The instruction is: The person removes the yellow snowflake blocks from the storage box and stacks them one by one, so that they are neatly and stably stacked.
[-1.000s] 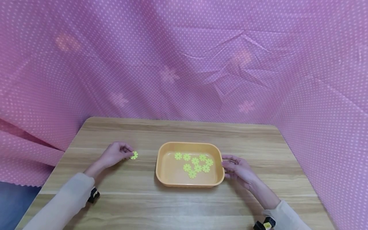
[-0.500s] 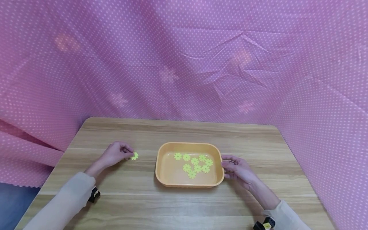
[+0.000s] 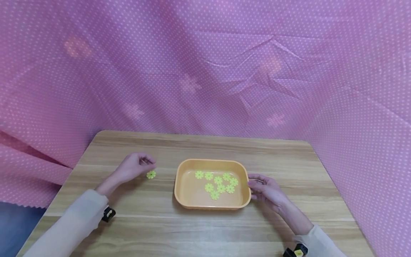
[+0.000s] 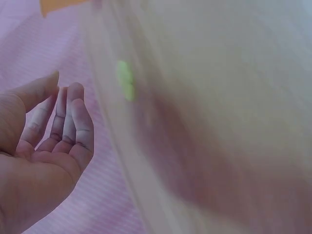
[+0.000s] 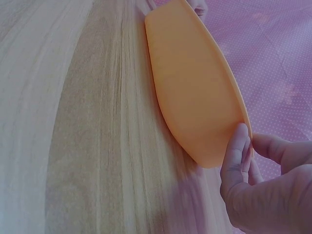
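1. The left hand [image 3: 133, 167], left of centre in the frame, holds nothing; its fingers are loosely bent, thumb near the fingertips. The right hand [image 3: 268, 191], right of centre, pinches the rim of the orange basin [image 3: 191, 194].
2. Just changed: the left hand has let go of the yellow-green flower-shaped disc [image 3: 151, 174] and risen slightly above it, so setting that piece down looks finished.
3. That disc sits just below the left fingertips, apparently on the table [image 3: 144, 228], left of the basin. It is round, with a notched edge and a dark centre.
4. Nine similar discs [image 3: 221, 188] lie scattered in the basin, mostly towards its right side.
5. Pink-purple dotted cloth [image 3: 205, 71] fills the upper frame.
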The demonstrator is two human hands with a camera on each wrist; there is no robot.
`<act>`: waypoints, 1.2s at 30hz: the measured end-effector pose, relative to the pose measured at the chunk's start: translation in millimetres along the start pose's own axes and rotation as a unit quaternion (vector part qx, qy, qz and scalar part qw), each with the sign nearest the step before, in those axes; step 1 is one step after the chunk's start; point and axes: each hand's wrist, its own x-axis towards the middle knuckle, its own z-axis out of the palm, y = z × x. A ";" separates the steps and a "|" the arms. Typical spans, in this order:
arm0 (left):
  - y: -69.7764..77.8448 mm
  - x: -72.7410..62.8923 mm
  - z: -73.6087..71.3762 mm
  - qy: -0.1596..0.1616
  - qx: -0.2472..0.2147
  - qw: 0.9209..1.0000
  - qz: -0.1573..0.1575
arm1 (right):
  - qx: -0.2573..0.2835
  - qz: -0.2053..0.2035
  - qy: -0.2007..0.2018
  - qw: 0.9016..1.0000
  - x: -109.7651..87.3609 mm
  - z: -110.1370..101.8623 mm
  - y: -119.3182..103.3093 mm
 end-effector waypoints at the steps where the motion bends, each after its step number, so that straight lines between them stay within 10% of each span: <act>1: 5.1 0.6 0.7 0.001 0.000 1.000 0.007 | 0.000 0.000 0.000 1.000 0.0 -0.1 0.1; 20: 81.3 13.7 34.7 -0.035 -0.075 0.995 0.052 | 0.003 0.001 0.001 1.000 -1.4 0.2 0.9; 36: 101.8 35.4 69.9 -0.082 -0.048 0.992 0.079 | 0.011 -0.004 -0.004 1.000 -0.3 -0.3 1.5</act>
